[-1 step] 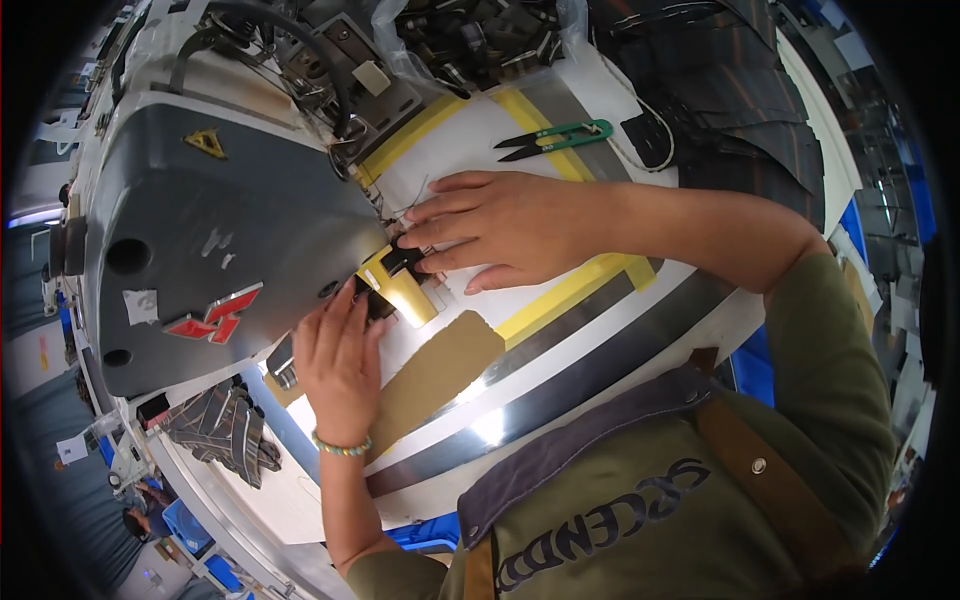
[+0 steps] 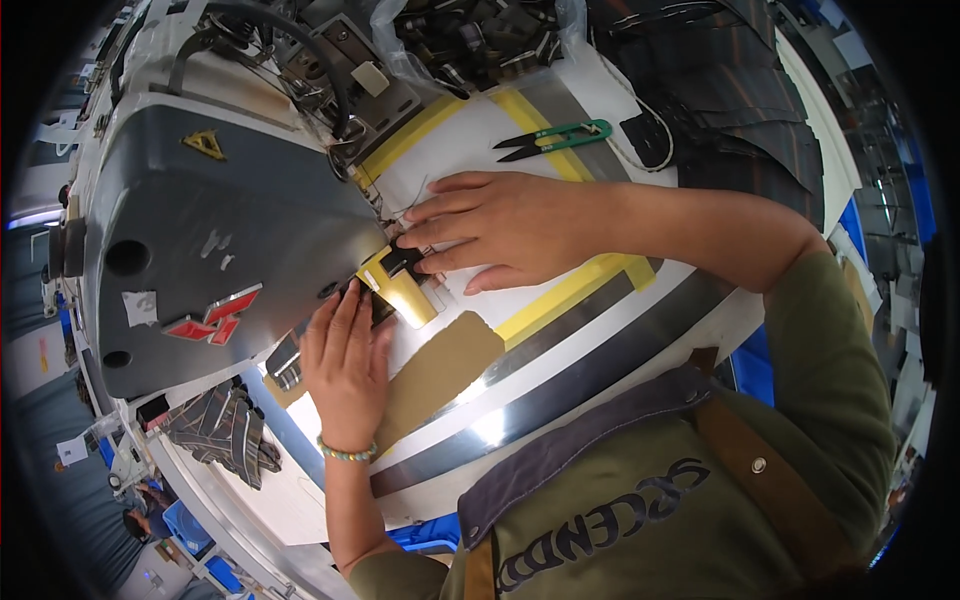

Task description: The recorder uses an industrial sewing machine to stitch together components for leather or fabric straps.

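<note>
A dark grey sewing machine head (image 2: pixel 230 250) stands at the left, with a yellow metal plate (image 2: pixel 405 298) at its working end. My right hand (image 2: pixel 500 230) lies palm down on the white work surface, its fingers stretched toward a small dark piece (image 2: pixel 403 257) beside the plate. Its fingertips reach the piece, which they partly cover. My left hand (image 2: pixel 347 375), a beaded bracelet at its wrist, lies near side of the plate with fingers stretched out. Dark material (image 2: pixel 380 308) shows by its fingertips; whether they touch it is hard to tell.
Green-handled thread snips (image 2: pixel 553 141) lie beyond my right hand. A clear bag (image 2: pixel 480 50) of small dark pieces stands at the back. Dark striped cloth (image 2: pixel 725 110) is stacked at the far right; more striped cloth (image 2: pixel 222 435) lies at the left. A brown patch (image 2: pixel 440 375) covers the near surface.
My left hand has shifted slightly to the right, uncovering more of the dark striped item to its left. The right hand has stayed put.
</note>
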Action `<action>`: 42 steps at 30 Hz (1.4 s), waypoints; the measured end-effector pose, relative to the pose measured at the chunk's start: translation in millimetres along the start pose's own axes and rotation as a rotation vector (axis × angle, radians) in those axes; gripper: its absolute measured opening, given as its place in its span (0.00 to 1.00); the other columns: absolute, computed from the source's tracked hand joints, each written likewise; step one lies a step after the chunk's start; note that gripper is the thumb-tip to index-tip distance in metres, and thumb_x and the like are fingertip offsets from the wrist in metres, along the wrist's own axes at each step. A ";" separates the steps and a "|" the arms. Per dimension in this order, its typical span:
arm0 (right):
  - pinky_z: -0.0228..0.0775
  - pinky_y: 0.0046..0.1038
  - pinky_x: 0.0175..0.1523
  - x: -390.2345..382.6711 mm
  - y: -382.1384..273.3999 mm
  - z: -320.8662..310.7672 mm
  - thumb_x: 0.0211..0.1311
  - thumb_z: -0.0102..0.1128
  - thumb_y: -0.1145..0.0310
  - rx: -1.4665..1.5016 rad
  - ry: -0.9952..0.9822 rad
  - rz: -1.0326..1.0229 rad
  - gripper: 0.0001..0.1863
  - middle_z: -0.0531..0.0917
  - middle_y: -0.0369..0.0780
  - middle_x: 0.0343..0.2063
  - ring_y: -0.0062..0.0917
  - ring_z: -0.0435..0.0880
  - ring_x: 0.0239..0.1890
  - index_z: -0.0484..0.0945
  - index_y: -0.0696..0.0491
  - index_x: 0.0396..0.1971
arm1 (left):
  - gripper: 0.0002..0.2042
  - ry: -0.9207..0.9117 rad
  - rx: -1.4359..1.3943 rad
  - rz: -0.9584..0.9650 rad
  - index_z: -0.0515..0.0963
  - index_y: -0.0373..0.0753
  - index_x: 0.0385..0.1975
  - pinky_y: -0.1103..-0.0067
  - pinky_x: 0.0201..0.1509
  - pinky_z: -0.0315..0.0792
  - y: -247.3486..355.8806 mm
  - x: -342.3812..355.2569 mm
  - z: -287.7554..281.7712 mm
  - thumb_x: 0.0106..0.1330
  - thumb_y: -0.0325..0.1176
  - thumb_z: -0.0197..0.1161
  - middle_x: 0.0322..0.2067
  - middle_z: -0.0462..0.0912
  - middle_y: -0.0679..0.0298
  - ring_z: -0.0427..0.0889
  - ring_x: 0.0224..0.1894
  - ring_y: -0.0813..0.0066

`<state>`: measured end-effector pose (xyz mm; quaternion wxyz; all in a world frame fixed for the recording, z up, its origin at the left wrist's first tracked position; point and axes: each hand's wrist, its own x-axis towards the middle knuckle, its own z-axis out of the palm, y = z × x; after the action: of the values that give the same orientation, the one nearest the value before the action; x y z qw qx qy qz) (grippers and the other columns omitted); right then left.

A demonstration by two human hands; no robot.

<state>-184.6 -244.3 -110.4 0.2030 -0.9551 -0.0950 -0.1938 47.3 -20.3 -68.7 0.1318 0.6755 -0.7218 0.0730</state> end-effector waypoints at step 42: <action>0.60 0.45 0.82 3.3 -4.6 -0.2 0.67 0.70 0.58 0.000 0.104 0.038 0.25 0.82 0.41 0.63 0.37 0.75 0.71 0.84 0.55 0.60 | 0.27 -0.052 -0.111 -0.037 0.80 0.31 0.64 0.58 0.68 0.75 1.1 -15.4 4.0 0.63 0.27 0.74 0.67 0.81 0.53 0.80 0.62 0.46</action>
<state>-182.9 -239.9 -107.3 0.2111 -0.9454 -0.0659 -0.2395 46.6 -6.6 -76.8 0.1518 0.6821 -0.7152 0.0127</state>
